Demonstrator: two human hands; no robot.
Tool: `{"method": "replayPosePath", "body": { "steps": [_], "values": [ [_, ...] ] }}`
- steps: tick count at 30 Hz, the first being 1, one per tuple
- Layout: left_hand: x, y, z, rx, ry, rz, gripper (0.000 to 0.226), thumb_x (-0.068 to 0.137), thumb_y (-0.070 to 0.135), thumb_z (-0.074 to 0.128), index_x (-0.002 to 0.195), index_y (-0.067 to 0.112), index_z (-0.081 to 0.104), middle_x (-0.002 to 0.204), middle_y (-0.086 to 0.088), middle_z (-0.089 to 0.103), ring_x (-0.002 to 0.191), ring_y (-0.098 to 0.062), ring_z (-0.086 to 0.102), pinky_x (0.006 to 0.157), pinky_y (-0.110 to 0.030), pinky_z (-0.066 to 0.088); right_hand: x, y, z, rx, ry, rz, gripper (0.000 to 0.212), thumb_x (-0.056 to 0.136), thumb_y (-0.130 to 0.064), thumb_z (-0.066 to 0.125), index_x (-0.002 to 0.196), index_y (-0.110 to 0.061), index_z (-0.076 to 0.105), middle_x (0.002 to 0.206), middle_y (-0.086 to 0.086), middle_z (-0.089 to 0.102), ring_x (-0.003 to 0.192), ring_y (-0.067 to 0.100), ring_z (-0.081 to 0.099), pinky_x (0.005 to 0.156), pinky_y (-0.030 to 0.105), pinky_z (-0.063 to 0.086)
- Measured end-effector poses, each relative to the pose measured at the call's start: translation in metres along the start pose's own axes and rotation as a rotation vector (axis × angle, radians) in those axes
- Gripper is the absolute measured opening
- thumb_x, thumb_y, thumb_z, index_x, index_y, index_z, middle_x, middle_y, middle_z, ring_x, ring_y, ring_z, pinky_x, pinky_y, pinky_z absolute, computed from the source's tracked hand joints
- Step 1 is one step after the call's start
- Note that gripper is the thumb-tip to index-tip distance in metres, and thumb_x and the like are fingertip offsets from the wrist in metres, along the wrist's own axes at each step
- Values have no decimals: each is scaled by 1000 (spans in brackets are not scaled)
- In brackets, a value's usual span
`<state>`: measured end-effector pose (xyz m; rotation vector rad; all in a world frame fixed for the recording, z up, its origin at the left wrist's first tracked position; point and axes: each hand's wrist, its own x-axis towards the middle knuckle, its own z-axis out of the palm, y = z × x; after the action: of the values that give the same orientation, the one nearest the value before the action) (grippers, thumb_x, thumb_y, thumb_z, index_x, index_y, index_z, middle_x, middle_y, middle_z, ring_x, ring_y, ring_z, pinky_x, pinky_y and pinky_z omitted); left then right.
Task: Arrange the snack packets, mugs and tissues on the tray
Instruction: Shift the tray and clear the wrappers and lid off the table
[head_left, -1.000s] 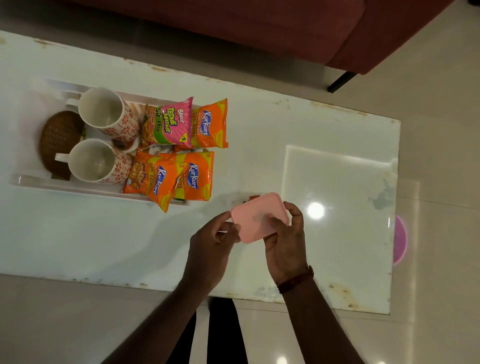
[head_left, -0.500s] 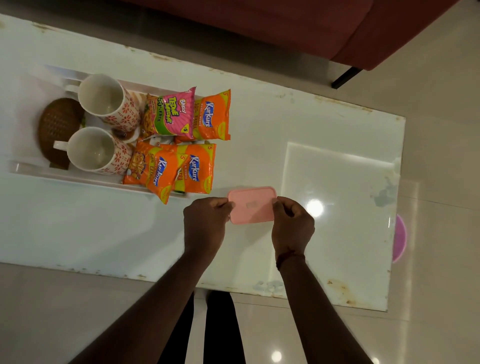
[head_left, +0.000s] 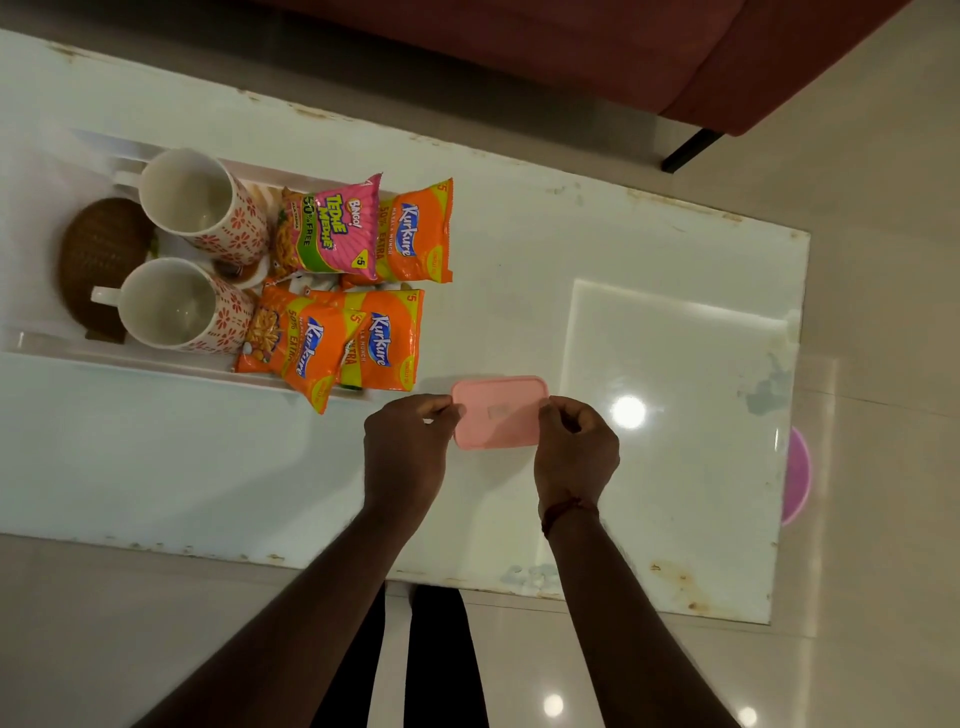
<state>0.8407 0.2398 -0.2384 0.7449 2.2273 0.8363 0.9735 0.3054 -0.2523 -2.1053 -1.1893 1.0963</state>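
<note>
A flat pink rectangular box (head_left: 500, 412) lies level over the white table, just right of the tray. My left hand (head_left: 408, 441) pinches its left edge and my right hand (head_left: 574, 449) pinches its right edge. The white tray (head_left: 130, 364) at the left holds two white mugs with red flower patterns, the far mug (head_left: 200, 205) and the near mug (head_left: 174, 306). Right of the mugs lie a pink snack packet (head_left: 332, 228) and three orange snack packets (head_left: 418, 234), (head_left: 387, 345), (head_left: 304, 353); these overhang the tray's right end.
A brown woven coaster (head_left: 98, 249) lies in the tray left of the mugs. The white table (head_left: 675, 364) is glossy, with a worn front edge. A red sofa (head_left: 623, 47) stands beyond it. Something pink and round (head_left: 797, 475) shows past the table's right edge.
The pink box went from tilted and lifted to flat and level, moving forward toward the tray's right end. Both hands shifted to pinch its two short edges.
</note>
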Motion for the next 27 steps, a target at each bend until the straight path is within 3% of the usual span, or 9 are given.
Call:
{"method": "replayPosePath", "body": {
  "steps": [4,9,13,16,18,20,22,25,27],
  "values": [
    [5,0,-1,-32,-53,-82,19,86,26,72,98,11,77,79,3,75,64,-1,68,67,-13,52,1,5,2,74,8,65,18,83,-15,68,75,-32,71,78,-17,71,80,0,66,71,12,50],
    [7,4,4,-16,-75,-184,18,87,26,71,94,11,77,80,0,76,64,-6,70,66,-34,60,-6,9,3,191,-8,89,18,84,-15,71,80,-32,72,86,-11,75,87,6,69,77,24,56],
    [3,18,-4,-20,-140,-252,24,89,29,67,93,8,77,78,-4,76,68,-16,71,72,-41,59,0,0,-13,372,-192,336,12,83,-11,76,85,-23,76,89,-3,76,88,15,69,70,27,58],
    [-4,16,-4,-13,-170,-223,22,92,25,65,104,9,75,82,-4,77,61,-7,69,67,-28,59,10,-2,-26,321,-350,300,18,85,-6,73,89,-24,77,90,-3,78,90,16,72,69,23,59],
    [-5,7,-1,-5,-171,-186,22,89,20,69,109,13,74,88,-2,77,61,0,66,60,-9,50,16,5,-27,289,-429,244,26,87,-2,69,92,-26,77,92,-2,79,89,13,73,71,21,58],
    [-3,-1,2,11,-156,-158,23,87,20,71,109,15,75,90,0,77,63,2,66,58,-3,42,17,15,-25,289,-420,211,25,87,-3,69,91,-27,78,92,-1,79,88,10,74,72,21,58],
    [-1,-4,6,52,-143,-119,22,88,20,69,109,13,74,90,-2,77,69,-5,70,60,-7,44,15,20,-21,301,-371,205,20,87,-5,71,91,-24,77,90,-1,78,87,11,73,74,23,59],
    [-3,7,1,124,-178,-73,22,89,18,68,108,9,75,92,-6,77,79,-17,72,73,-27,56,6,11,-21,299,-330,277,16,87,-3,70,92,-18,75,93,4,77,91,19,71,79,30,59],
    [2,21,-5,178,-198,-13,22,90,15,66,109,8,74,98,-8,76,88,-19,72,79,-29,55,2,0,-24,342,-296,357,15,87,1,69,90,-13,73,94,10,75,90,24,70,84,35,58]
  ]
}}
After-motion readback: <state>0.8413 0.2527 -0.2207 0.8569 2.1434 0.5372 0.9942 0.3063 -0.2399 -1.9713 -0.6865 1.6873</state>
